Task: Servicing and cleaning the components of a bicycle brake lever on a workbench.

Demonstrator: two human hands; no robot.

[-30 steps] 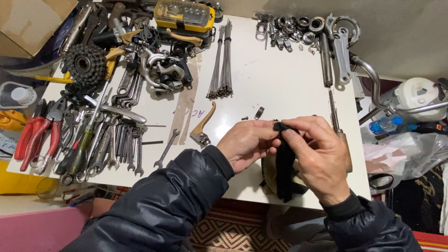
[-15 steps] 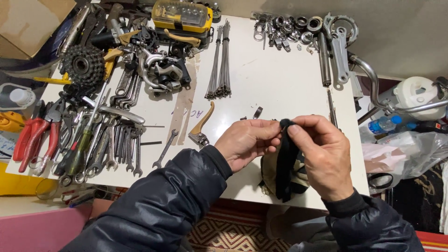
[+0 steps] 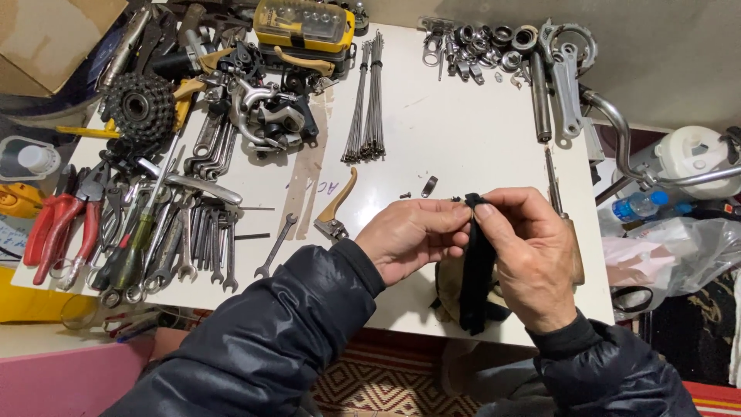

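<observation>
We've got the black strap (image 3: 477, 262) pinched at its top end between right hand (image 3: 532, 259) and left hand (image 3: 413, 235) — both closed tight on it, rest hanging below the grip. Looks like mid-fastening; small screw (image 3: 405, 195) lies just beyond the fingers — next needs fine alignment.

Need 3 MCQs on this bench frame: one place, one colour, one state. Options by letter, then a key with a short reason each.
1. Where does the spoke bundle lie?
A. centre back of the table
B. on the floor
C. in the cardboard box

2. What colour are the handles of the pliers?
A. blue
B. red
C. green

3. What are the hands doing with the black strap?
A. resting beside it
B. both pinching its top end
C. one pressing it flat

Key: 1 A, it lies on the white table below the yellow case. 2 B, red grips at the left edge. 3 B, left hand and right hand meet at its top.
</observation>
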